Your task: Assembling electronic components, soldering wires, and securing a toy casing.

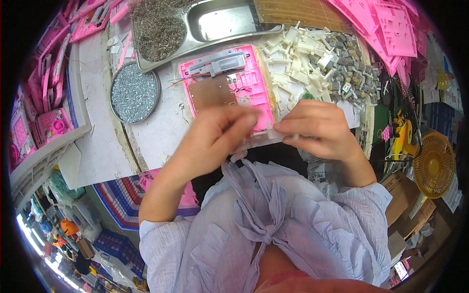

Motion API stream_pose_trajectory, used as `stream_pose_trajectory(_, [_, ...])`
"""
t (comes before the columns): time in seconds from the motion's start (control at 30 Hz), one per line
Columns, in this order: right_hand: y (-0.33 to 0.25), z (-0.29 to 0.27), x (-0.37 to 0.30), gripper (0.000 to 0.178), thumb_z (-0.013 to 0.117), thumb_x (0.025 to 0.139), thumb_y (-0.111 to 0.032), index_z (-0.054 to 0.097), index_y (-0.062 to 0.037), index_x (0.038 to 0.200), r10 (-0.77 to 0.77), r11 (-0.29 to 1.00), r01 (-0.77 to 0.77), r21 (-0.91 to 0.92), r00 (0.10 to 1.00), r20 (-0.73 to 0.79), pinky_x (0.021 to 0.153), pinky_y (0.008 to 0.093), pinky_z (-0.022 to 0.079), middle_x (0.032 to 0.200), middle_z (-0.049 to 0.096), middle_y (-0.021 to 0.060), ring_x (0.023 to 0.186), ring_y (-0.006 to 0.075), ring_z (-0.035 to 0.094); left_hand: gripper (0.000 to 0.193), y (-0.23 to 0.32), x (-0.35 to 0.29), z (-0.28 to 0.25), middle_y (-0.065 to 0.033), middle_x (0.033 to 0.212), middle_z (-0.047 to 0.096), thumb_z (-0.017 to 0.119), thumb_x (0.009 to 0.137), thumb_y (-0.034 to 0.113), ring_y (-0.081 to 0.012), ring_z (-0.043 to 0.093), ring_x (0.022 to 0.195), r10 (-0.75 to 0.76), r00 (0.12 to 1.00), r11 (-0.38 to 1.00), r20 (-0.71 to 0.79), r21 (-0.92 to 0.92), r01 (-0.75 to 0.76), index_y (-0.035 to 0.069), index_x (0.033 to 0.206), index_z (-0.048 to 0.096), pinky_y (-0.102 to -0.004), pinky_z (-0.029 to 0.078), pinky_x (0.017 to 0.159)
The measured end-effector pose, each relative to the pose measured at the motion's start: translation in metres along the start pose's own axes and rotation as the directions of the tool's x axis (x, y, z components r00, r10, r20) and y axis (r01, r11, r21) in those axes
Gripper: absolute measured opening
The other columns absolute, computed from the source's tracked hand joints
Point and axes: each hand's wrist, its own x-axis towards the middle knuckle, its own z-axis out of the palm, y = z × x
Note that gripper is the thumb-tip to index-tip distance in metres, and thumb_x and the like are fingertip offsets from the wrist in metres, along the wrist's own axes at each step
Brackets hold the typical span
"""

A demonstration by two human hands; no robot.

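In front of me on the table lies a pink plastic toy housing (264, 103) holding a brown board, a grey module and loose thin wires. My left hand (215, 133) is over its near left part, its fingers curled and blurred; whatever they hold is hidden. My right hand (320, 131), at the near right corner, pinches a small whitish plastic piece (271, 130) between thumb and fingers. The fingertips of both hands are a short way apart. The brown board (211, 92) is partly covered by my left hand.
A round dish of small screws (135, 93) stands to the left. Behind is a metal tray (273, 30) with many springs (159, 31). White plastic parts (295, 53) and small grey motors (349, 73) are heaped right. Pink panels (391, 29) are stacked far right; a crate (80, 128) borders the left.
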Motion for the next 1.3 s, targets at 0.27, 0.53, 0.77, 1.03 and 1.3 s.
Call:
stream_pose_trajectory(0.27, [0.001,-0.010,-0.022,0.032,0.081,0.076,-0.001,0.077,-0.0036,0.108,0.171,0.978,-0.154,0.140,0.979,-0.113,0.064,0.0302,0.051,0.090,0.075,0.0103,0.070,0.0197,0.066,0.019,-0.008,0.060,0.009,-0.0122,0.080,0.071,0.071,0.091,0.022,-0.0341,0.069,0.072,0.266,0.960,0.609,-0.088,0.788,-0.097,0.007,0.102,0.073,-0.0448,0.055,0.067])
stream_pose_trajectory(0.53, [0.010,-0.014,-0.035,0.031,0.082,0.075,-0.002,0.078,-0.0024,0.106,0.276,0.954,-0.242,0.176,0.939,-0.204,0.064,0.0280,0.051,0.095,0.076,0.0092,0.068,0.0157,0.063,0.013,-0.010,0.048,0.009,-0.0070,0.079,0.064,0.079,0.082,0.016,-0.0286,0.067,0.071,0.454,0.889,0.548,0.062,0.767,-0.334,0.008,0.087,0.071,-0.0394,0.053,0.063])
stream_pose_trajectory(0.77, [0.007,-0.021,-0.031,0.031,0.082,0.075,-0.004,0.078,-0.0026,0.106,0.276,0.961,-0.268,0.069,0.946,-0.169,0.065,0.0280,0.051,0.096,0.077,0.0089,0.066,0.0153,0.063,0.019,0.001,0.066,0.004,-0.0094,0.080,0.066,0.075,0.084,0.020,-0.0312,0.068,0.076,0.263,0.953,0.468,0.148,0.844,-0.260,0.006,0.080,0.063,-0.0450,0.054,0.066])
stream_pose_trajectory(1.03, [0.011,-0.005,-0.038,0.030,0.083,0.078,-0.008,0.075,-0.0022,0.107,0.365,0.930,-0.361,0.066,0.894,-0.260,0.070,0.0294,0.054,0.101,0.076,0.0084,0.071,0.0177,0.067,0.011,0.003,0.049,-0.004,-0.0118,0.082,0.070,0.075,0.086,0.013,-0.0261,0.069,0.072,0.380,0.922,0.588,0.077,0.749,-0.304,0.003,0.089,0.071,-0.0362,0.055,0.066])
stream_pose_trajectory(1.3, [0.034,0.013,0.013,0.028,0.082,0.072,-0.010,0.074,-0.0112,0.100,0.080,0.941,-0.113,-0.320,0.990,-0.113,0.078,0.0392,0.052,0.099,0.064,0.0046,0.096,0.0279,0.058,0.007,-0.035,0.024,-0.014,-0.0082,0.084,0.069,0.075,0.086,0.003,-0.0194,0.064,0.068,0.538,0.781,0.781,-0.317,0.537,-0.320,0.003,0.092,0.072,-0.0294,0.051,0.061])
